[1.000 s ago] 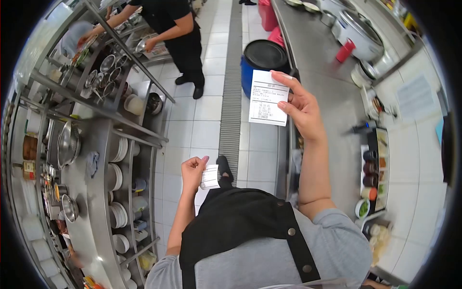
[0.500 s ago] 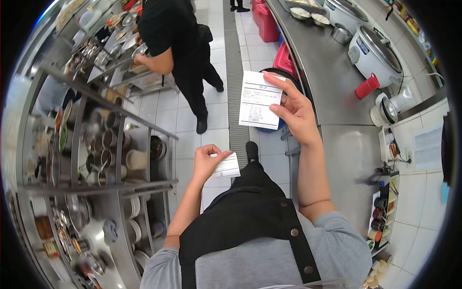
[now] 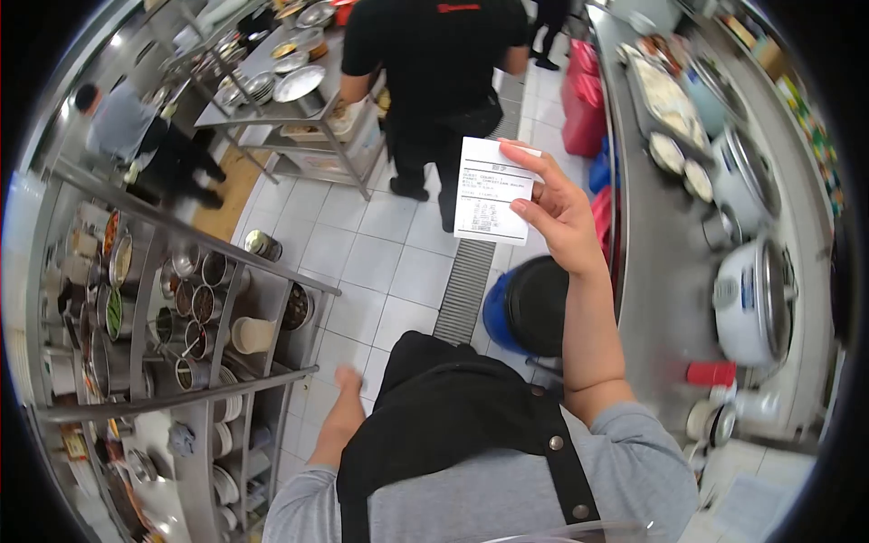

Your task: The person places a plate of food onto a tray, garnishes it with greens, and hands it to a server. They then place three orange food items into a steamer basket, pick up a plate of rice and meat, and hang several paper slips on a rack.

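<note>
A printed paper receipt point(image 3: 494, 204) with dark rules and rows of small text is held up in front of me. My right hand point(image 3: 566, 208) pinches its right edge between thumb and fingers. My left hand point(image 3: 348, 380) hangs low beside my black apron point(image 3: 434, 416), near the metal shelving on the left. Its fingers are foreshortened and mostly hidden, so whatever it may hold does not show.
Metal shelving point(image 3: 181, 407) with containers and plates lines my left. Ahead, a person in black point(image 3: 434, 81) stands over the floor grate point(image 3: 466, 285). A blue barrel with a black lid point(image 3: 534, 308) adjoins the steel counter point(image 3: 661, 299), which holds rice cookers point(image 3: 749, 303).
I have moved forward along the aisle, nearer the person in black. My left hand has dropped back, and its smaller paper slip is out of sight. My right hand still holds the receipt.
</note>
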A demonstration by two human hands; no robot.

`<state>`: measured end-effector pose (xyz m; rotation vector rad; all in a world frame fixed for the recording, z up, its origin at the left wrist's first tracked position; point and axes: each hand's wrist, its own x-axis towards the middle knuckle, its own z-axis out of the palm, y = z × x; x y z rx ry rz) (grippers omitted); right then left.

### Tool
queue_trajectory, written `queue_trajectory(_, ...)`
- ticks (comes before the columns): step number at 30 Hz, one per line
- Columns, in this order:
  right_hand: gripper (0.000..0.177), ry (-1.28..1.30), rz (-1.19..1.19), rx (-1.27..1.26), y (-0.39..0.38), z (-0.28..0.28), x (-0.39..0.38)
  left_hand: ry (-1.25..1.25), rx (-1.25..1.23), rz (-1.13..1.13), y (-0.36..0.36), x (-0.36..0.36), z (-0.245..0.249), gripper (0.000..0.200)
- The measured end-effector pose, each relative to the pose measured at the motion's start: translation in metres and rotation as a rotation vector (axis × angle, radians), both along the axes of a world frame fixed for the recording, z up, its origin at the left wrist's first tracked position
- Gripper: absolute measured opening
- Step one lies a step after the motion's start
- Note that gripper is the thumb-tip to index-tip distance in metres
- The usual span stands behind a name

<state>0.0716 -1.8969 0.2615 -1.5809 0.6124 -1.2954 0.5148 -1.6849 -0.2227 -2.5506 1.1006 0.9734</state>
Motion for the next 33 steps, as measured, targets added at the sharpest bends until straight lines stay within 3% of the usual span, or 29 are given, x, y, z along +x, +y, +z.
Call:
queue_trajectory(1,0.058,0.016,0.030,-0.008,-0.026,0.001,0.005,-0.194,-0.003,0.063,0.046,0.036,-0.068,0.025)
queue_trajectory(5,0.059,0.018,0.099,-0.022,-0.123,0.004,0.042,0.072,0.284,0.332,0.142,0.070,-0.019,0.024)
queue_trajectory(9,0.057,0.040,0.149,-0.053,-0.224,0.005,0.094,0.190,0.346,0.467,0.128,0.075,-0.001,0.023)
queue_trajectory(13,0.055,0.009,0.227,-0.037,-0.333,0.020,0.161,0.220,0.191,0.489,0.009,0.095,-0.024,0.023)
queue_trajectory(19,0.055,-0.007,0.285,-0.153,-0.468,0.046,0.249,0.129,-0.415,0.421,-0.304,0.147,-0.073,0.024)
queue_trajectory(20,0.055,-0.004,0.309,-0.161,-0.489,0.052,0.262,0.036,-0.453,0.484,-0.363,0.152,-0.065,0.018)
queue_trajectory(22,0.055,-0.003,0.342,-0.196,-0.534,0.068,0.287,0.257,-0.651,0.507,-0.458,0.154,0.006,0.013)
queue_trajectory(24,0.054,0.078,0.296,-0.378,-0.597,0.084,0.313,0.272,-0.846,0.380,-0.529,0.171,0.025,0.010)
queue_trajectory(28,0.047,0.041,0.136,-0.612,-0.762,0.119,0.376,0.220,-1.038,0.345,-0.595,0.191,0.043,0.008)
queue_trajectory(30,0.045,0.008,0.118,-0.590,-0.855,0.136,0.406,0.036,-1.000,0.359,-0.581,0.207,-0.011,0.008)
queue_trajectory(31,0.042,0.067,0.006,-0.702,-0.905,0.144,0.418,0.024,-0.966,0.416,-0.566,0.193,0.004,0.012)
queue_trajectory(32,0.039,0.122,-0.109,-0.816,-0.955,0.154,0.431,-0.079,-0.704,0.372,-0.549,0.201,-0.024,0.021)
queue_trajectory(33,0.035,0.121,-0.193,-0.817,-1.005,0.161,0.442,-0.315,-0.455,0.066,-0.518,0.203,-0.055,0.027)
